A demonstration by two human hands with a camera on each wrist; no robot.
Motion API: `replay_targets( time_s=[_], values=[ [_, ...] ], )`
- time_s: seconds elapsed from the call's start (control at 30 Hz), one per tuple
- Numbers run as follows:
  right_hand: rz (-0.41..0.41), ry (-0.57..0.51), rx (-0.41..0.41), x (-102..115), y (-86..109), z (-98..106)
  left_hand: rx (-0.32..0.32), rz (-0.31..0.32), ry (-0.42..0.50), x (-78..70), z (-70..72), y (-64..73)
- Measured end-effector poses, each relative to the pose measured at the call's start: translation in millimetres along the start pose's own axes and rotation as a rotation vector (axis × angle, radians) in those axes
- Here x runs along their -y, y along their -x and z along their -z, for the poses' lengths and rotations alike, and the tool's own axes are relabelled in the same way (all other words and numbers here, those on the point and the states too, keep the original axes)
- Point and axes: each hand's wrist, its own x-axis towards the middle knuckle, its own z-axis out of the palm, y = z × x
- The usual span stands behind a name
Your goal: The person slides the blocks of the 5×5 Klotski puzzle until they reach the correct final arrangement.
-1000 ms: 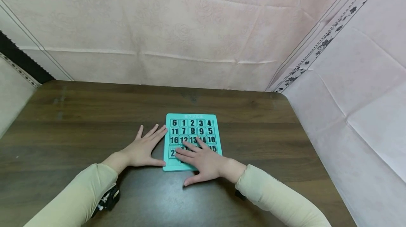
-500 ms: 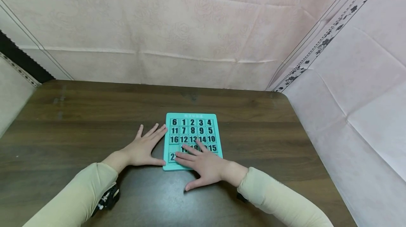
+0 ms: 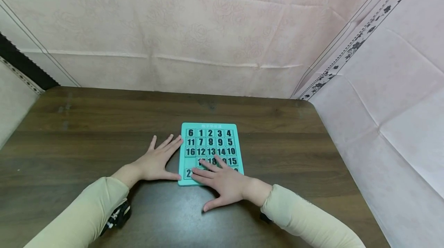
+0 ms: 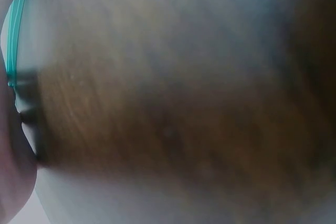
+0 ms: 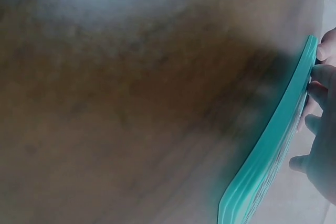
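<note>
A turquoise number slide puzzle [image 3: 229, 126] lies flat on the wooden table, with black numbers on its square tiles. My left hand [image 3: 152, 166] spreads along its left side, fingertips at the edge and thumb at the near left corner. Over the lower rows extends my right hand [image 3: 227, 184], fingers fairly straight, with fingertips on the tiles and the thumb out over the table. Beneath its fingertips, a tile starting with 2 [image 3: 188, 173] sits in the bottom left cell; the rest of its number is hidden. Directly above that tile is a vacant cell [image 3: 190, 162]. The right wrist view shows the puzzle's thick rim [image 5: 273, 135] side-on.
The brown wooden table [image 3: 104, 117] surrounds the puzzle. A pale patterned cloth [image 3: 208, 40] hangs behind its far edge, and another white cloth [image 3: 388, 105] borders the right side. A black device [image 3: 118, 217] is strapped at the left wrist.
The tile starting with 2 has slid down from the fourth row into the bottom left cell. My right hand has shifted slightly toward me with it. The left hand stays in place.
</note>
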Motion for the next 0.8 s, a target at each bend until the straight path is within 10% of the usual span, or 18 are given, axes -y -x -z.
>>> replay_targets(
  time_s=[0.43,0.8],
  values=[
    [-0.198,-0.021,-0.03,-24,-19.7,14,0.008,0.007,-0.002,1.3,0.6,0.9],
    [-0.209,-0.035,0.009,-28,-30.0,14,0.019,0.008,-0.002,-0.6,1.6,-0.3]
  ],
)
